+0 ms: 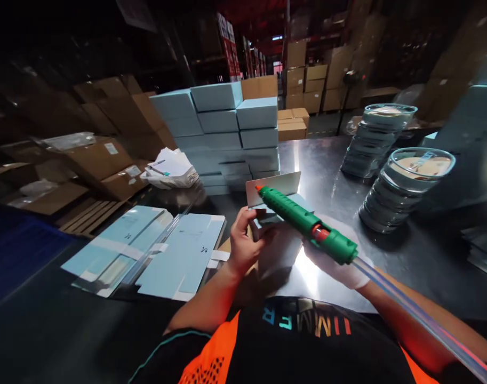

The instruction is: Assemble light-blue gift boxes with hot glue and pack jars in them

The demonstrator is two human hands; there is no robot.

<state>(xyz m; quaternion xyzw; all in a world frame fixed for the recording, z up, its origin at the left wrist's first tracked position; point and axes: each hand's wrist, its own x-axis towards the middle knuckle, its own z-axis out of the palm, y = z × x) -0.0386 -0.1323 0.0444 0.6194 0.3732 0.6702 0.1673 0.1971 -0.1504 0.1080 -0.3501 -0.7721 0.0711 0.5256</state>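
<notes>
My right hand (339, 272), in a white glove, is closed around a green hot glue gun (291, 210). The gun's orange tip points up and left, and a long clear glue stick (411, 306) runs out of its back end. My bare left hand (245, 237) grips a small carton (281, 248) by its left side. The carton's flap (273, 184) stands raised just behind the gun's tip. Whether the tip touches the flap I cannot tell. The gun hides part of the carton and most of my right fingers.
Flat light-blue cartons (179, 256) lie on the left of the metal table (319, 160). A wall of light-blue boxes (219, 122) stands behind, beside a white basket (175, 178) with papers and pens. Two stacks of glass bowls (407, 186) stand at right.
</notes>
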